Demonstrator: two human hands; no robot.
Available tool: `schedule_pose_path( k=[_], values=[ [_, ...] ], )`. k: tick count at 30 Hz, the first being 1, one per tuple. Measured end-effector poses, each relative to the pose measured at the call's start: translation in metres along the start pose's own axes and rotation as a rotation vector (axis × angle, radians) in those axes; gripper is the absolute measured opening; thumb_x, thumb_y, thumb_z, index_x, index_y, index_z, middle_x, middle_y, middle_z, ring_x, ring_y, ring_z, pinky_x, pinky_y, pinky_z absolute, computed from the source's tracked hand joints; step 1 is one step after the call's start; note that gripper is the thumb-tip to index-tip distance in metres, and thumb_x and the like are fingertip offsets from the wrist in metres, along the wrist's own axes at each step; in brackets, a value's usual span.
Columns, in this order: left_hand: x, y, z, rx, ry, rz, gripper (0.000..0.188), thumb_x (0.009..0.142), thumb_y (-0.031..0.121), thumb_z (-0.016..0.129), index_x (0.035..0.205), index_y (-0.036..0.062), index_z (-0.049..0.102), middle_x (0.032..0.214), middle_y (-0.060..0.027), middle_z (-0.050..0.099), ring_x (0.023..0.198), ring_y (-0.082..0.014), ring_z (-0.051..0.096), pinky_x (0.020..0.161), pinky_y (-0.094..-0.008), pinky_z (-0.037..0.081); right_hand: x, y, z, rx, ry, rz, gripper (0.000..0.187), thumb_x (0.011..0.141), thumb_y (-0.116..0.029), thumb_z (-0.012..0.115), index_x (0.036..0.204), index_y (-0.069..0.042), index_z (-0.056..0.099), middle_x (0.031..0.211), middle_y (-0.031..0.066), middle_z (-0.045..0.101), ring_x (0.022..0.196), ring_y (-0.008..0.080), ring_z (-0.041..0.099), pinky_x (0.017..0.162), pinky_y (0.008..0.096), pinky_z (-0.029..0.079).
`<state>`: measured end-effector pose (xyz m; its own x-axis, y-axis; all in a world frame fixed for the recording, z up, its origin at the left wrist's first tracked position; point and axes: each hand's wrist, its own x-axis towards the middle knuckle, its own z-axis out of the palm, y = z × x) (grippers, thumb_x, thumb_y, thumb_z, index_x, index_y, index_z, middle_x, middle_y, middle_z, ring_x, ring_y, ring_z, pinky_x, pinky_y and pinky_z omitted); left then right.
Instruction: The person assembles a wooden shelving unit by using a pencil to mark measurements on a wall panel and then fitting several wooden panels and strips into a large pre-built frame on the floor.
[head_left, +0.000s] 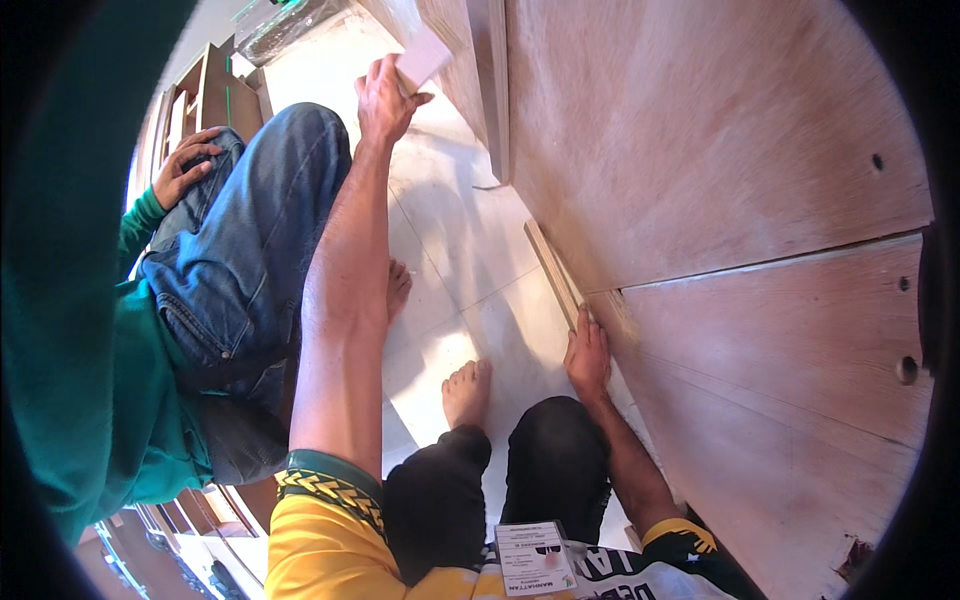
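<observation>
My left hand [385, 105] is stretched far forward, its fingers closed around a small pale pink rectangular block [424, 60]. The block is beside the far part of a wooden panel [455, 65]; I cannot tell whether they touch. Lower down, my right hand [588, 358] grips the near end of a narrow wooden strip [552, 265], close to the foot of a large reddish plywood panel [720, 150]. Part of that grip is hidden behind the fingers.
A person in a green top and blue jeans [250, 240] crouches close on my left, one hand [185, 165] on a knee. Wooden shelving [212, 95] stands behind them. The plywood wall fills the right side. Pale floor tiles [440, 220] lie between.
</observation>
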<state>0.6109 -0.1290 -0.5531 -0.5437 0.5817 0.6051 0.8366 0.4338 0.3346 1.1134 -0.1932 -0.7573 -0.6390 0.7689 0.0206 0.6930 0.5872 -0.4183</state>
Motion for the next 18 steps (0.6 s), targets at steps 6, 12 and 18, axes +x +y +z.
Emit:
schedule_pose_path(
  k=[6,12,18],
  values=[
    [-0.092,-0.016,0.048,0.208,-0.074,0.274,0.049,0.068,0.018,0.087,0.112,0.0280,0.069,0.119,0.0016,0.063,0.102,-0.0281,0.061,0.087,-0.0374,0.057,-0.010,0.002,-0.002,0.048,-0.010,0.001,0.066,0.096,-0.009,0.059,0.159,-0.014,0.039,0.113,0.0172,0.060,0.109,0.0365,0.057,0.099,0.0476,0.047],
    [-0.139,-0.040,0.082,0.129,-0.291,0.329,0.032,0.085,0.007,0.068,0.108,0.0290,0.065,0.125,0.0004,0.058,0.100,-0.0234,0.065,0.073,-0.0374,0.062,-0.067,0.022,-0.023,0.100,-0.010,0.064,0.062,0.090,-0.002,0.063,0.150,-0.016,0.053,0.116,0.0142,0.064,0.107,0.0346,0.062,0.096,0.0447,0.051],
    [-0.169,-0.067,0.088,0.207,-0.615,0.334,0.032,0.087,0.005,0.065,0.115,0.0186,0.061,0.132,-0.0024,0.055,0.112,-0.0251,0.064,0.086,-0.0411,0.062,-0.104,0.032,-0.032,-0.055,0.120,0.053,0.056,0.086,-0.003,0.070,0.141,-0.014,0.062,0.112,0.0113,0.069,0.098,0.0336,0.067,0.089,0.0438,0.055]
  ],
)
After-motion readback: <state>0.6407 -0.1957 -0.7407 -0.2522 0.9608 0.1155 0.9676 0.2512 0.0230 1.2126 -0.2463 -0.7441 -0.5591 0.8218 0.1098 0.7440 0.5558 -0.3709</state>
